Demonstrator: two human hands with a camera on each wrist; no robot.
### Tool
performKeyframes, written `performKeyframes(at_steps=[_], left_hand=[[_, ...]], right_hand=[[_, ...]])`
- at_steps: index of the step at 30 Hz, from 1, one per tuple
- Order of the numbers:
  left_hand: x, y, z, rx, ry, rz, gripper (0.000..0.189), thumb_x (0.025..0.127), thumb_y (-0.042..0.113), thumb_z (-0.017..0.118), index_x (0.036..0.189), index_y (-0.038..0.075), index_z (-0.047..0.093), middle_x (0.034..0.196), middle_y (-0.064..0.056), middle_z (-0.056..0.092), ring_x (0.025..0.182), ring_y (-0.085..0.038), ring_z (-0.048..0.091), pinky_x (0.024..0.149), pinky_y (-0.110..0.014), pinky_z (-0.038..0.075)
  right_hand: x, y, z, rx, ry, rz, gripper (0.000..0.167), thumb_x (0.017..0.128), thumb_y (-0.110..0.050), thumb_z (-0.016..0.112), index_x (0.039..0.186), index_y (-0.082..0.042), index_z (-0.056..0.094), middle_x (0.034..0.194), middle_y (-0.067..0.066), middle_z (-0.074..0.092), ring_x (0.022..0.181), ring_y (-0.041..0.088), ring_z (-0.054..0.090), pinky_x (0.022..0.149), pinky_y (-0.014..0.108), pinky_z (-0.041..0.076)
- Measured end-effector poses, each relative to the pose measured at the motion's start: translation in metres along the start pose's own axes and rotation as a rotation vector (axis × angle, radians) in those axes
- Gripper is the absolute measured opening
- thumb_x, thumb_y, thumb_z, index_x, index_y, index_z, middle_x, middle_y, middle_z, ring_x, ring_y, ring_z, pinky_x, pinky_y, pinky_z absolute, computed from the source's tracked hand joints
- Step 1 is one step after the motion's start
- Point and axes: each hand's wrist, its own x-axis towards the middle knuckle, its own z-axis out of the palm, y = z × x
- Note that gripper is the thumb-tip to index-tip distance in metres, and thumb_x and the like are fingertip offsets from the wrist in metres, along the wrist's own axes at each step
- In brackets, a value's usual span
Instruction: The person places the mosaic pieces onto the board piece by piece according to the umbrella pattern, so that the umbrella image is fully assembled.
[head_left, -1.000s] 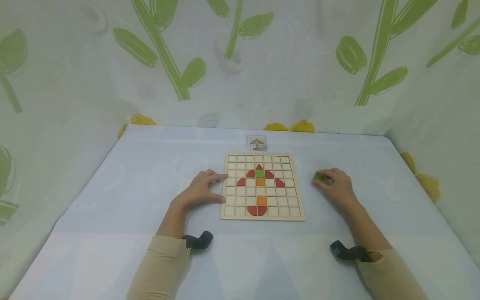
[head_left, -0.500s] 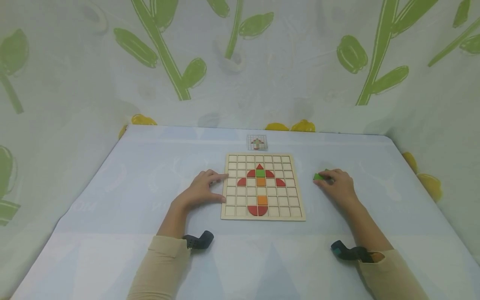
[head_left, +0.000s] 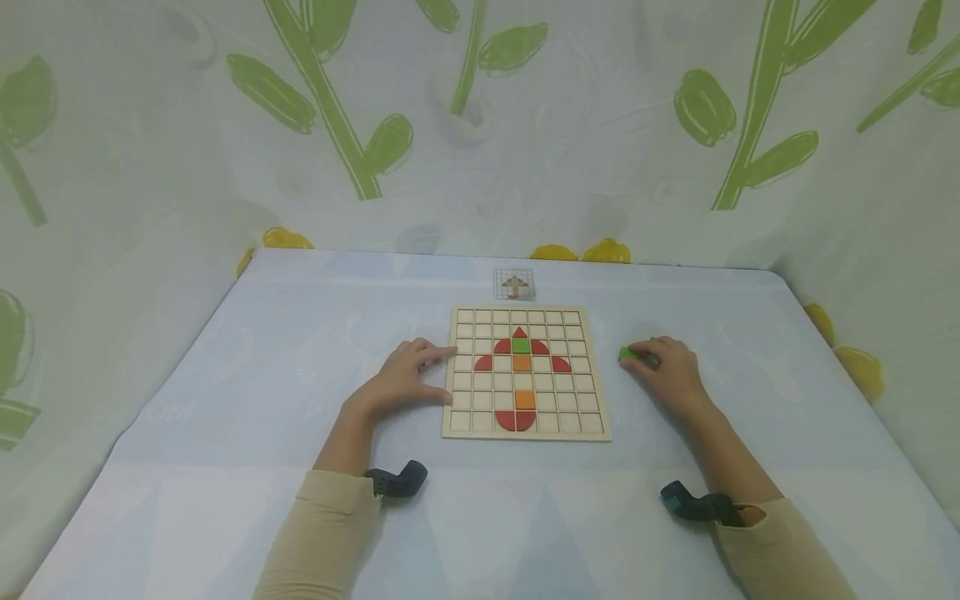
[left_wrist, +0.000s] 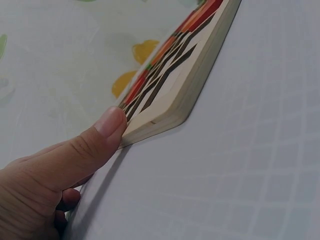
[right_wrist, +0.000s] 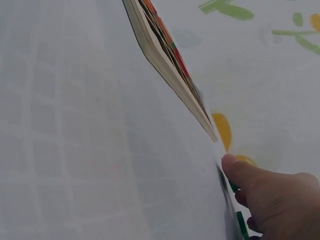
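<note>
A square wooden grid board (head_left: 567, 402) lies in the middle of the table. My left hand (head_left: 401, 379) has its thumb and index finger spread apart against the board's left edge; the left wrist view shows the thumb (left_wrist: 111, 122) on the rim near a corner. To the right of the board, my right hand (head_left: 671, 371) pinches a small green block (head_left: 626, 354) between thumb and fingers, low over the table. Another green piece (head_left: 653, 339) shows behind that hand, mostly hidden by it. In the right wrist view a green piece (right_wrist: 242, 225) lies under the curled fingers.
On the board, red triangle (head_left: 519, 332) and rounded red pieces (head_left: 515, 422) surround a green square (head_left: 521, 346) and two orange squares (head_left: 525, 400). A small printed pattern card (head_left: 513, 285) lies behind the board. Patterned cloth hangs past the table's far edge.
My right hand has shifted slightly left with the green block, and another green piece has come into view behind it. The left hand stays at the board's edge.
</note>
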Motion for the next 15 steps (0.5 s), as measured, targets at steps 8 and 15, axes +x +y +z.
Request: performKeyframes(at_steps=[8, 15], left_hand=[[0.000, 0.000, 0.000, -0.014, 0.000, 0.001, 0.079, 0.067, 0.040, 0.083, 0.137, 0.023, 0.052, 0.110, 0.000, 0.050, 0.103, -0.019, 0.041, 0.087, -0.037, 0.036], [0.000, 0.001, -0.001, -0.007, -0.001, 0.007, 0.079, 0.067, 0.041, 0.083, 0.137, 0.022, 0.052, 0.111, 0.000, 0.050, 0.103, -0.019, 0.041, 0.087, -0.037, 0.037]], right_hand=[[0.003, -0.006, 0.005, 0.008, 0.009, -0.033, 0.032, 0.084, -0.025, 0.071, 0.107, -0.002, 0.066, 0.101, 0.016, 0.062, 0.094, 0.030, 0.053, 0.080, 0.043, 0.038], [0.005, -0.015, 0.009, 0.026, 0.010, -0.064, 0.031, 0.083, -0.023, 0.072, 0.105, -0.002, 0.067, 0.100, 0.015, 0.062, 0.092, 0.029, 0.052, 0.076, 0.040, 0.040]])
